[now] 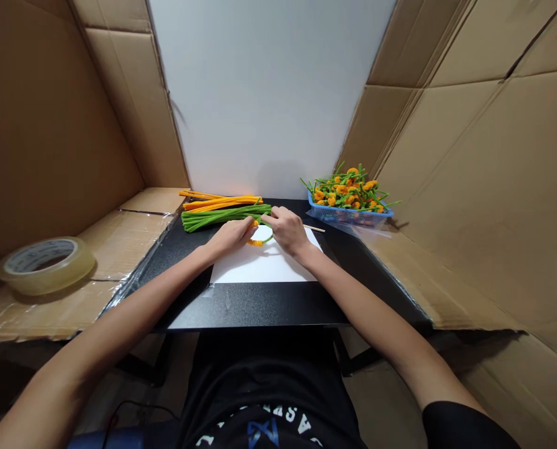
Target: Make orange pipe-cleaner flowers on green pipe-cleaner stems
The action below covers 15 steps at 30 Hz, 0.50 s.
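Both my hands work just above a sheet of white paper [264,267] on a black table. My left hand [231,236] and my right hand [285,232] pinch a bent green pipe cleaner [269,237] between them. An orange fuzzy part [254,242] sits on its lower curve, partly hidden by my left fingers. Behind my hands lies a bundle of green pipe cleaners [224,218], with orange pipe cleaners [222,203] beyond it. A thin wooden stick [314,228] lies past my right hand.
A blue plastic basket [348,216] of orange-and-green pipe-cleaner flowers stands at the back right of the black table [254,305]. A clear tape roll [44,267] rests on cardboard at the left. Cardboard walls [469,156] flank the table, with a white wall behind.
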Motion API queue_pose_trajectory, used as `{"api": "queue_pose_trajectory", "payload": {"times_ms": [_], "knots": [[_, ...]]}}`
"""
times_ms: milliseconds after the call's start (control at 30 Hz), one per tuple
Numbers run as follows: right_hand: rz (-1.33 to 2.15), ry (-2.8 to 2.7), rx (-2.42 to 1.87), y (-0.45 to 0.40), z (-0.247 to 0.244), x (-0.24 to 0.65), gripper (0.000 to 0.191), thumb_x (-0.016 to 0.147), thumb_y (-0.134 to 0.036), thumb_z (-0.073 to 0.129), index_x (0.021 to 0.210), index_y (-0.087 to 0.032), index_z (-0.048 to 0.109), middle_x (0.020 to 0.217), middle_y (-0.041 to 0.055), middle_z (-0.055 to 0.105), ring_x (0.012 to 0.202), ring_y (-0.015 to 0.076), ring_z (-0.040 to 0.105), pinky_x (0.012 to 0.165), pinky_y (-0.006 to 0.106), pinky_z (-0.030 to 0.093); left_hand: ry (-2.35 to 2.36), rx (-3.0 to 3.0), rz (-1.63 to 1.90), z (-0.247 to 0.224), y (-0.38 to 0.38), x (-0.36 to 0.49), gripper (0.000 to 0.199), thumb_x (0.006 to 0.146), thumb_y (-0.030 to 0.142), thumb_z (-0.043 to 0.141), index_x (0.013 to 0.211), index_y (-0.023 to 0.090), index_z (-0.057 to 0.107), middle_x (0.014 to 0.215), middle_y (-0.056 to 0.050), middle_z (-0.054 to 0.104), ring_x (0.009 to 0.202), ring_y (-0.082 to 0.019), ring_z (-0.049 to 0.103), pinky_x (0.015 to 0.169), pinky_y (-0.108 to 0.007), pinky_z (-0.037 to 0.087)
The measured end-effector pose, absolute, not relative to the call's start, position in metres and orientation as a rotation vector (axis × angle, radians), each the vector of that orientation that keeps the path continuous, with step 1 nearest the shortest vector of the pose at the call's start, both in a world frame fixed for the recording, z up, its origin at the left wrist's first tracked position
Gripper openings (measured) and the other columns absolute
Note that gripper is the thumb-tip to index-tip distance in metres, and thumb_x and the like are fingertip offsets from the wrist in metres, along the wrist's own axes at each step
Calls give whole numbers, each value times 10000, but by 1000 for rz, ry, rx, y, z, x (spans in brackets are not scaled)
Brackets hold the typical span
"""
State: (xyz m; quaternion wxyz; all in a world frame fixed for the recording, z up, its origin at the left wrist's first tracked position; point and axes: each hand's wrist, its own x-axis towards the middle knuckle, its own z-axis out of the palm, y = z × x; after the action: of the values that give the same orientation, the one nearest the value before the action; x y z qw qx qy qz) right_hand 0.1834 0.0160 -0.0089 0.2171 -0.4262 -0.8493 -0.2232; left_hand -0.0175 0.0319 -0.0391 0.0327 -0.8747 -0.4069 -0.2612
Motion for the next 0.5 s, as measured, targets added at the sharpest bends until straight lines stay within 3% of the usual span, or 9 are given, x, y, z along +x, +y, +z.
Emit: {"api": "queue_pose_trajectory", "payload": {"times_ms": [100, 200, 333, 400, 500], "knots": [[-495, -2341, -1149, 15, -12, 181, 298, 969, -84, 477, 983, -211, 746, 915, 85, 679, 840, 204, 561, 663, 302, 312, -1259, -2751, -869, -40, 32, -17, 253, 1014, 381, 383, 865, 205, 489, 724, -26, 610, 630, -181, 569, 589, -276, 351], [-298, -2218, -1173, 16, -15, 181, 248, 966, -126, 515, 1001, -202, 749, 924, 78, 703, 825, 199, 599, 677, 291, 351, -1313, -2826, -1068, -40, 32, -15, 241, 946, 444, 527, 928, 204, 519, 733, 0, 604, 639, -163, 569, 597, -257, 407], [-55, -1968, -1211, 23, -16, 185, 151, 926, -150, 587, 970, -162, 731, 873, 65, 730, 740, 179, 624, 695, 279, 392, -1396, -2786, -1694, -44, 34, -10, 456, 791, 477, 729, 1096, 201, 532, 961, -39, 679, 777, -170, 657, 671, -262, 531], [-9, -1917, -1200, 26, -16, 188, 134, 905, -137, 597, 916, -167, 727, 817, 49, 724, 704, 173, 617, 689, 278, 396, -1467, -2610, -1959, -46, 33, -7, 467, 762, 471, 761, 1077, 187, 568, 1064, -80, 683, 796, -170, 676, 668, -262, 554], [4, -1928, -1129, 31, -17, 193, 146, 893, -125, 594, 875, -182, 727, 825, 41, 724, 715, 171, 618, 707, 278, 408, -1485, -2516, -2059, -45, 31, -6, 412, 778, 479, 756, 1023, 166, 648, 1083, -104, 702, 751, -159, 684, 626, -251, 561]]}}
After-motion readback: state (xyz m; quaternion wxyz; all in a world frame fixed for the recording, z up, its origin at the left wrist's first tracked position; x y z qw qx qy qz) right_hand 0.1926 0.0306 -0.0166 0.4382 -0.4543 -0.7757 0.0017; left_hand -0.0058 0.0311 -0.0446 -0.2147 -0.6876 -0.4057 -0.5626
